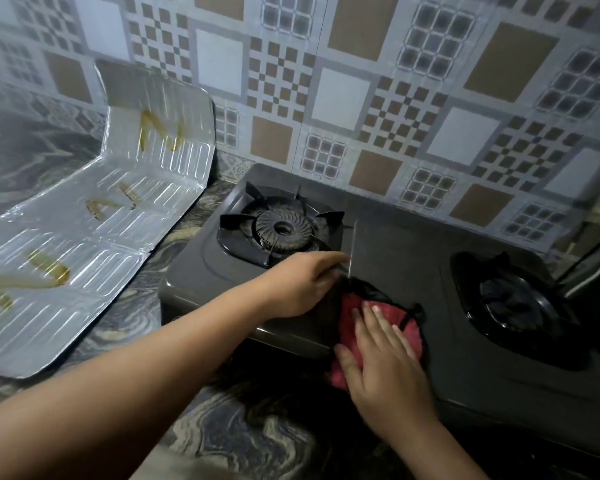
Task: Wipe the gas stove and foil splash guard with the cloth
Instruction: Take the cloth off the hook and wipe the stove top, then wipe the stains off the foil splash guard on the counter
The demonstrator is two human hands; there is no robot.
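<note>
My right hand lies flat, fingers straight and slightly spread, pressing the red cloth onto the near middle of the dark gas stove, between its left burner and right burner. My left hand rests just left of the cloth; I cannot tell its grip. The foil splash guard, streaked with yellow-brown grease, lies on the counter to the left

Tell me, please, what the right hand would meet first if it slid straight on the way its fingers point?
Probably the left hand, which rests just beyond the cloth under the right hand; past it stands the left burner. Depth is unclear.
</note>
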